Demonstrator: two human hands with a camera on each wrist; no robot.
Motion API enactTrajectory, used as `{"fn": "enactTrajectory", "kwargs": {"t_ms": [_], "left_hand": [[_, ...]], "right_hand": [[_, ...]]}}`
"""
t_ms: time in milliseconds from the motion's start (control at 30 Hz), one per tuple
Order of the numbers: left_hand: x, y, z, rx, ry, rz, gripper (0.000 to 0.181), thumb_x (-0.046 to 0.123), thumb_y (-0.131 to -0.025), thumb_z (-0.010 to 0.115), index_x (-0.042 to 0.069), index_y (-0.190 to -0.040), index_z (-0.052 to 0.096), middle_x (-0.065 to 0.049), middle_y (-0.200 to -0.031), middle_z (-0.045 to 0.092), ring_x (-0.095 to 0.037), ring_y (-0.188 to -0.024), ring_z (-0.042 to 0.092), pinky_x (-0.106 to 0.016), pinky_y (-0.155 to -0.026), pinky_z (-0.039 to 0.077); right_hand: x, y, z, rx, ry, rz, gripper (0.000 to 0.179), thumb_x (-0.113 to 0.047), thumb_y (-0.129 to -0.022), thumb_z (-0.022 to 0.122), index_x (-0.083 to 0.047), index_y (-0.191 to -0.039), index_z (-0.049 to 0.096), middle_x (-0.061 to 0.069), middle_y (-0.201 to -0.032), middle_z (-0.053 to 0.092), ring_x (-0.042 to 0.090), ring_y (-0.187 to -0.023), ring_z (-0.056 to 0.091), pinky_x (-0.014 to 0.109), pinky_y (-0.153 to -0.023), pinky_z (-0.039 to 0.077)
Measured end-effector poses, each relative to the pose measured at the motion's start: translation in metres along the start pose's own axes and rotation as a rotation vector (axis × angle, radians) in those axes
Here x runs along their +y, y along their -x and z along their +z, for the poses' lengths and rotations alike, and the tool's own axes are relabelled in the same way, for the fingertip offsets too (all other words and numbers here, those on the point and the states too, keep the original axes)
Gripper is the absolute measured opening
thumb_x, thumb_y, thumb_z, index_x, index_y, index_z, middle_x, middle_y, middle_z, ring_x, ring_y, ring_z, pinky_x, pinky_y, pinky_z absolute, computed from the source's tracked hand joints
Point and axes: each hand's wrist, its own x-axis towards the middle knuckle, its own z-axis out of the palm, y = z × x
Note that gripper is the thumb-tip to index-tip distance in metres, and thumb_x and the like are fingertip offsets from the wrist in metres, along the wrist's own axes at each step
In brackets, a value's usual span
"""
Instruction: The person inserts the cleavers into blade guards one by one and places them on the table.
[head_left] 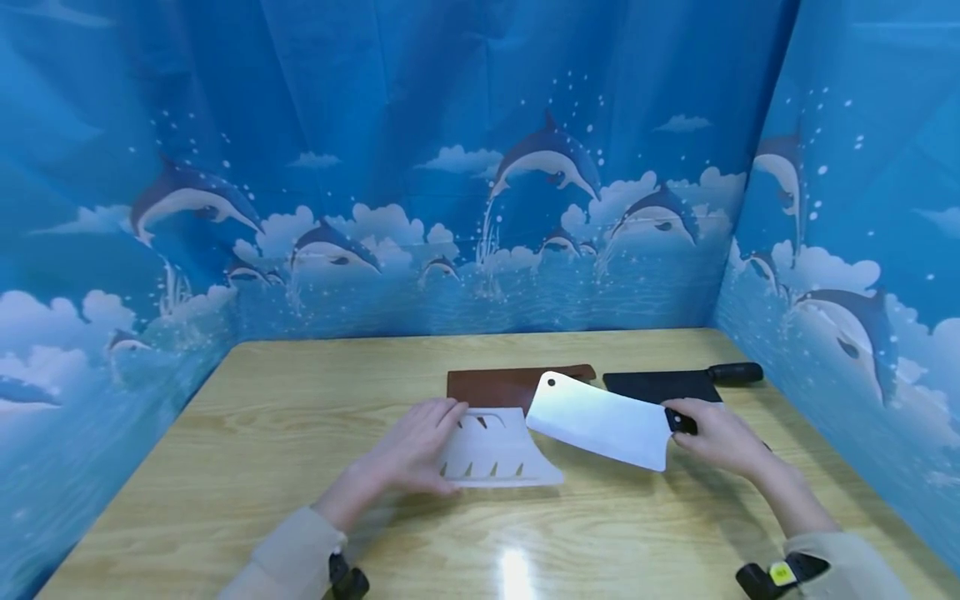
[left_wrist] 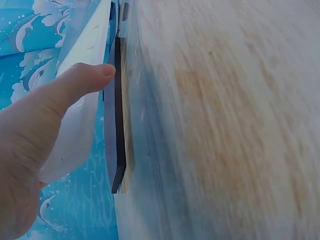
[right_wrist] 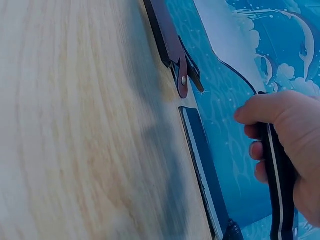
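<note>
My left hand point(head_left: 412, 446) grips a translucent white plastic blade guard point(head_left: 502, 454) with slots along it, raised over the table; its thumb shows on the near face in the left wrist view. My right hand point(head_left: 716, 433) is curled round the black handle point(right_wrist: 280, 185) of a cleaver. The cleaver's broad silver blade point(head_left: 600, 425) points left, its holed corner close to the guard's right edge. Blade and guard appear apart. The blade is bare, and the left fingers behind the guard are mostly hidden.
Behind the guard and blade, a brown leather knife sheath point(head_left: 487, 385) with a snap strap point(right_wrist: 183, 80) lies on the wooden table point(head_left: 315, 383). To its right lies a dark-bladed cleaver point(head_left: 652, 385) with a black handle. A blue dolphin-print curtain point(head_left: 412, 192) stands behind the table.
</note>
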Motion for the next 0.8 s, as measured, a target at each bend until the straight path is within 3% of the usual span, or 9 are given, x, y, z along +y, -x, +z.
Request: {"fn": "enactTrajectory", "kwargs": {"t_ms": [200, 500, 633, 800], "left_hand": [[-0.001, 0.002, 0.001, -0.024, 0.028, -0.009, 0.107, 0.056, -0.059, 0.078, -0.002, -0.139, 0.036, -0.016, -0.133, 0.046, -0.028, -0.121, 0.044, -0.042, -0.105, 0.035], [-0.005, 0.004, 0.003, 0.026, 0.043, 0.026, 0.109, 0.056, -0.057, 0.079, -0.003, -0.137, 0.037, -0.016, -0.131, 0.047, -0.029, -0.120, 0.045, -0.043, -0.104, 0.036], [-0.004, 0.003, 0.001, -0.009, 0.048, -0.004, 0.106, 0.058, -0.060, 0.077, -0.001, -0.139, 0.037, -0.014, -0.134, 0.046, -0.027, -0.122, 0.043, -0.042, -0.104, 0.035], [-0.002, 0.002, -0.001, -0.031, 0.043, -0.007, 0.106, 0.057, -0.059, 0.077, -0.002, -0.138, 0.038, -0.014, -0.133, 0.047, -0.027, -0.121, 0.044, -0.042, -0.103, 0.036]], "right_hand": [[-0.002, 0.003, -0.003, 0.032, 0.027, -0.040, 0.043, -0.003, -0.077, 0.070, 0.007, -0.118, 0.060, 0.023, -0.112, 0.063, 0.039, -0.099, 0.060, 0.049, -0.076, 0.051], [-0.009, 0.002, -0.013, 0.031, 0.050, -0.047, 0.046, -0.003, -0.078, 0.069, 0.002, -0.123, 0.059, 0.024, -0.114, 0.062, 0.039, -0.097, 0.061, 0.047, -0.071, 0.051], [-0.010, -0.001, -0.014, 0.049, 0.083, -0.048, 0.047, -0.005, -0.077, 0.070, 0.001, -0.123, 0.059, 0.022, -0.112, 0.063, 0.038, -0.095, 0.062, 0.046, -0.068, 0.051], [-0.016, -0.002, -0.013, 0.074, 0.157, -0.041, 0.046, -0.007, -0.075, 0.072, 0.000, -0.119, 0.062, 0.018, -0.102, 0.067, 0.026, -0.076, 0.062, 0.033, -0.053, 0.043]]}}
